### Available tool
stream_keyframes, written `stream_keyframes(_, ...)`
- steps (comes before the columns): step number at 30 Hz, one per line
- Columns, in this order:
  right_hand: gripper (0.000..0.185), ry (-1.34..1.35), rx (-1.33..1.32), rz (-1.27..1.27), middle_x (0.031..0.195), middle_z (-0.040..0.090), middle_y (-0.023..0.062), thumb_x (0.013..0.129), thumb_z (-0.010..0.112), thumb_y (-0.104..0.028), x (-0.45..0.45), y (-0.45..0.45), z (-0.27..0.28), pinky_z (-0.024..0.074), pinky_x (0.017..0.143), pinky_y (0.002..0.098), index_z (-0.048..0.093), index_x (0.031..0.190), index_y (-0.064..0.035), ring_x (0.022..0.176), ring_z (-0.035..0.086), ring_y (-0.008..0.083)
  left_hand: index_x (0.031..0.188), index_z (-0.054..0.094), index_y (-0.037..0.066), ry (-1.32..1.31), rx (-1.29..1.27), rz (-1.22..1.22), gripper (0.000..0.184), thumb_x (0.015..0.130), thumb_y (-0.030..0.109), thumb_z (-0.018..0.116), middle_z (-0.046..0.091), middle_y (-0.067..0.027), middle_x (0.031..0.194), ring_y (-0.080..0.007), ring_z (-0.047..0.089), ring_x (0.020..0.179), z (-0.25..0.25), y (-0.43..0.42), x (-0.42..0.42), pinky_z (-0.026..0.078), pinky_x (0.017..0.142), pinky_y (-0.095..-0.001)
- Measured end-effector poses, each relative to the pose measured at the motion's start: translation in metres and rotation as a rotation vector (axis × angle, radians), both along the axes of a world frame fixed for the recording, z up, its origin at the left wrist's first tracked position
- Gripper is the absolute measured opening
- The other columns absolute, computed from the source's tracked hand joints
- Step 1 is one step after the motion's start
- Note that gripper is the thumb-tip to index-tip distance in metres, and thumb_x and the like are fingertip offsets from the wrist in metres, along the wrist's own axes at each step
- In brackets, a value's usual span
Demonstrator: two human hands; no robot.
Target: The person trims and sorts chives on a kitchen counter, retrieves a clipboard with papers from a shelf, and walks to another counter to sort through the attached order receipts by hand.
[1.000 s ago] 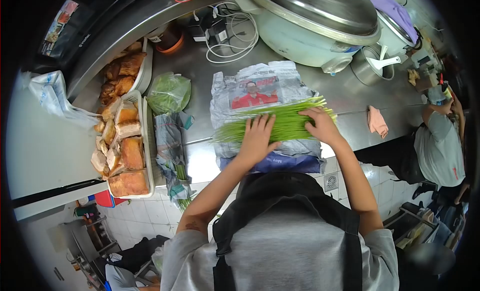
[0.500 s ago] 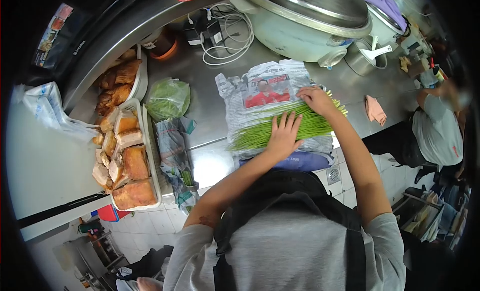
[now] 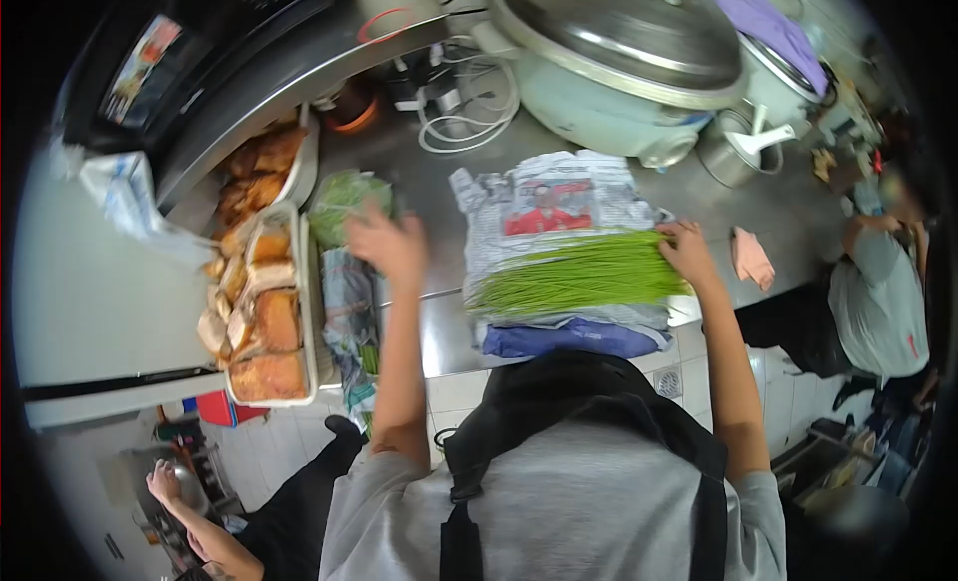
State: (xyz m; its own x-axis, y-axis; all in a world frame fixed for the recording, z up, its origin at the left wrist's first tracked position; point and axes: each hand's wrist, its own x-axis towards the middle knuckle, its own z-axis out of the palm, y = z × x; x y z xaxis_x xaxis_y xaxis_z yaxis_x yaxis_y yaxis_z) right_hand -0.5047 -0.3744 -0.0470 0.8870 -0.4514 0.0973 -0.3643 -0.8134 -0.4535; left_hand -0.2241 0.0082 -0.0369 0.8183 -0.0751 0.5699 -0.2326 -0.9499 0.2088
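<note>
A bunch of long green chives [image 3: 574, 272] lies crosswise on a spread sheet of newspaper [image 3: 489, 217]. My right hand [image 3: 687, 250] is at the right end of the bunch, its fingers curled over the stalk ends. Off to the left, my left hand [image 3: 391, 244] is in the air with its fingers apart, blurred by motion and holding nothing. It hovers beside a plastic bag of green leaves [image 3: 344, 204] and above a newspaper-wrapped bundle [image 3: 347, 299] with green stalks showing at its lower end. A blue-purple packet [image 3: 564, 338] is along the counter's front edge, below the chives.
Trays of roasted meat [image 3: 277, 319] stand at the left. Behind the newspaper is a large lidded cooker [image 3: 609, 92], with coiled white cables [image 3: 479, 132] beside it. A metal pot [image 3: 733, 162] and a pink cloth [image 3: 751, 259] are at the right. Other people [image 3: 878, 291] are on both sides.
My left hand has left the chives and moved left toward the bagged greens. The right hand has slid to the stalk ends. Another person's arm now shows at lower left.
</note>
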Motion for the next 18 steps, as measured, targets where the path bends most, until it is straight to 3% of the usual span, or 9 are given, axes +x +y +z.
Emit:
stream_keyframes(3, 0.022, 0.048, 0.029, 0.02, 0.095, 0.062, 0.0093, 0.068, 0.067, -0.014, 0.002, -0.01, -0.005, 0.0437, 0.089, 0.0407, 0.068, 0.089, -0.009, 0.099, 0.053, 0.0316, 0.136, 0.043, 0.011, 0.222, 0.107, -0.109, 0.068, 0.075, 0.026, 0.07, 0.04, -0.0267, 0.136, -0.0401, 0.043, 0.123, -0.015, 0.029, 0.074, 0.036, 0.102, -0.0463)
stream_keyframes(6, 0.017, 0.021, 0.042, 0.062, 0.093, 0.064, 0.0083, 0.067, 0.068, -0.012, 0.007, -0.003, 0.018, 0.0445, 0.088, 0.0398, 0.068, 0.083, -0.0089, 0.096, 0.055, 0.0309, 0.134, 0.047, 0.013, 0.261, 0.152, -0.279, 0.067, 0.072, 0.018, 0.072, 0.046, -0.0248, 0.133, -0.0381, 0.047, 0.12, -0.005, 0.016, 0.108, 0.041, 0.098, -0.0389)
stream_keyframes(9, 0.017, -0.056, 0.16, 0.06, 0.089, 0.067, 0.0073, 0.067, 0.071, -0.011, 0.012, 0.006, 0.041, 0.0461, 0.085, 0.0387, 0.069, 0.083, -0.0094, 0.092, 0.058, 0.0292, 0.131, 0.051, 0.012, 0.261, -0.12, -0.541, 0.059, 0.075, 0.016, 0.069, 0.053, -0.0217, 0.127, -0.0365, 0.051, 0.117, 0.014, -0.005, 0.137, 0.042, 0.097, -0.0398)
stream_keyframes(12, 0.018, -0.107, 0.235, 0.055, 0.086, 0.069, 0.0076, 0.069, 0.073, -0.009, 0.011, 0.01, 0.051, 0.0495, 0.079, 0.0356, 0.07, 0.087, -0.0089, 0.085, 0.063, 0.0266, 0.122, 0.058, 0.007, 0.415, -0.426, -0.816, 0.042, 0.081, 0.013, 0.064, 0.062, -0.0145, 0.116, -0.0226, 0.058, 0.108, 0.068, -0.081, 0.043, 0.044, 0.093, -0.0321)
stream_keyframes(13, 0.019, -0.114, 0.282, 0.05, 0.086, 0.069, 0.0078, 0.07, 0.073, -0.009, 0.01, 0.014, 0.057, 0.0501, 0.077, 0.0342, 0.071, 0.088, -0.0089, 0.082, 0.064, 0.0253, 0.119, 0.059, 0.007, 0.726, -0.587, -0.904, 0.038, 0.082, 0.016, 0.065, 0.064, -0.0092, 0.111, -0.0186, 0.059, 0.106, 0.089, -0.105, -0.011, 0.044, 0.091, -0.0316)
stream_keyframes(14, 0.019, -0.122, 0.327, 0.046, 0.086, 0.07, 0.0079, 0.07, 0.073, -0.009, 0.011, 0.02, 0.068, 0.0506, 0.075, 0.0329, 0.071, 0.09, -0.0089, 0.08, 0.065, 0.024, 0.121, 0.058, 0.008, 0.643, -0.473, -1.017, 0.039, 0.083, 0.017, 0.063, 0.065, -0.0088, 0.108, -0.0204, 0.06, 0.103, 0.081, -0.132, -0.048, 0.045, 0.091, -0.033)
stream_keyframes(15, 0.02, -0.131, 0.37, 0.042, 0.086, 0.07, 0.0081, 0.071, 0.073, -0.009, 0.012, 0.025, 0.078, 0.0512, 0.073, 0.0315, 0.071, 0.091, -0.0089, 0.077, 0.066, 0.0227, 0.121, 0.058, 0.009, 0.807, -0.347, -1.069, 0.039, 0.084, 0.018, 0.063, 0.066, -0.011, 0.105, -0.0237, 0.062, 0.1, 0.108, -0.147, -0.095, 0.045, 0.091, -0.0336)
stream_keyframes(17, 0.02, -0.135, 0.418, 0.04, 0.085, 0.07, 0.0084, 0.072, 0.073, -0.009, 0.012, 0.032, 0.095, 0.0512, 0.071, 0.0294, 0.072, 0.092, -0.0083, 0.073, 0.066, 0.0195, 0.119, 0.058, 0.011, 0.405, -0.166, -1.215, 0.036, 0.085, 0.022, 0.063, 0.066, -0.0138, 0.1, -0.0306, 0.062, 0.095, 0.054, -0.177, -0.132, 0.047, 0.085, -0.0365)
stream_keyframes(18, 0.02, -0.138, 0.438, 0.037, 0.085, 0.071, 0.0086, 0.072, 0.073, -0.008, 0.011, 0.034, 0.101, 0.0512, 0.07, 0.0284, 0.072, 0.092, -0.0081, 0.071, 0.066, 0.0179, 0.117, 0.059, 0.011, 0.514, -0.215, -1.221, 0.034, 0.086, 0.023, 0.062, 0.066, -0.0147, 0.098, -0.032, 0.062, 0.093, 0.053, -0.182, -0.14, 0.047, 0.083, -0.038)
